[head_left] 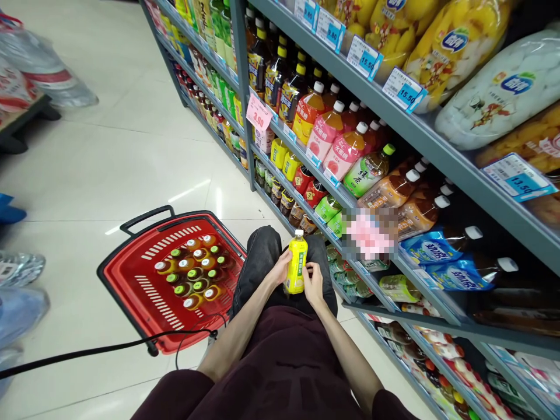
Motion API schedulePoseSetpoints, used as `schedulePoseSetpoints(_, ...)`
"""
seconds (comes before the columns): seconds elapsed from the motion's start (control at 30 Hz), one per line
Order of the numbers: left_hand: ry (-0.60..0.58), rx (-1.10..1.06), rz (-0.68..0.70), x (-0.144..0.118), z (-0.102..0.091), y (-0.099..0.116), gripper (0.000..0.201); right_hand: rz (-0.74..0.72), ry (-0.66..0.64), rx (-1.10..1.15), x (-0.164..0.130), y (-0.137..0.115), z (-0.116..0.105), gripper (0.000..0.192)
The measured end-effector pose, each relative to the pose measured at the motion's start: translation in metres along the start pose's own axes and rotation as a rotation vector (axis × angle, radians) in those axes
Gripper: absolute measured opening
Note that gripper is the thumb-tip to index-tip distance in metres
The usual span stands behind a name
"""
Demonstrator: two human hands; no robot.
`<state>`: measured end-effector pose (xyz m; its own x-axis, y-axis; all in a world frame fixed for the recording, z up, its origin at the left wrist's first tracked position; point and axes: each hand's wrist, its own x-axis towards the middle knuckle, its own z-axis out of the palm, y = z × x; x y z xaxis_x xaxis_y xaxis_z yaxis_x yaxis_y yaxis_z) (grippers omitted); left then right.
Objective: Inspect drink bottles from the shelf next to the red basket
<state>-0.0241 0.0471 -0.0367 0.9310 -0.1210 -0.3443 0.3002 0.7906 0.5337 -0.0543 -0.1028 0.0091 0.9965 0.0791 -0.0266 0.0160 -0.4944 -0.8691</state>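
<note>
Between my two hands, above my knees, is a yellow drink bottle [297,262] with a white cap, held nearly upright with its green label patch facing up. My left hand [280,269] is wrapped round its left side. From the other side, the bent fingers of my right hand [312,282] press on the bottle's lower right. To the left on the floor stands a red shopping basket [151,297] with a black rim and handle. Several bottles [196,271] with green, white and orange caps stand upright in it.
Shelves [242,70] of bottled drinks run along the right, close to my right knee. Large fruit packs [507,87] lie on the upper shelf. A black cable [105,349] crosses the basket's near edge. Plastic-wrapped water packs [20,315] stand at the far left on the tiled floor.
</note>
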Motion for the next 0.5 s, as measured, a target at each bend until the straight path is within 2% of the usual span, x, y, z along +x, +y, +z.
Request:
schedulePoseSetpoints(0.07,-0.029,0.107,-0.007,0.000,0.000,-0.002,0.068,0.047,0.005,0.018,0.007,-0.008,-0.001,0.042)
schedulePoseSetpoints(0.17,-0.120,0.262,-0.041,-0.001,0.001,0.001,0.071,0.132,-0.069,0.032,0.018,-0.014,-0.003,0.056)
schedulePoseSetpoints(0.27,-0.151,0.341,-0.051,-0.005,0.003,0.007,0.065,0.147,-0.101,0.127,0.024,-0.014,-0.004,0.060)
schedulePoseSetpoints(0.37,-0.139,0.375,-0.071,-0.005,0.002,0.008,0.060,0.092,-0.080,0.224,0.025,-0.015,-0.006,0.062)
schedulePoseSetpoints(0.43,-0.085,0.373,-0.066,0.001,-0.001,0.008,0.058,0.062,-0.056,0.247,0.028,-0.021,-0.008,0.058)
schedulePoseSetpoints(0.5,0.011,0.375,-0.048,0.012,-0.004,0.010,0.059,0.030,-0.043,0.264,0.033,-0.035,-0.014,0.073)
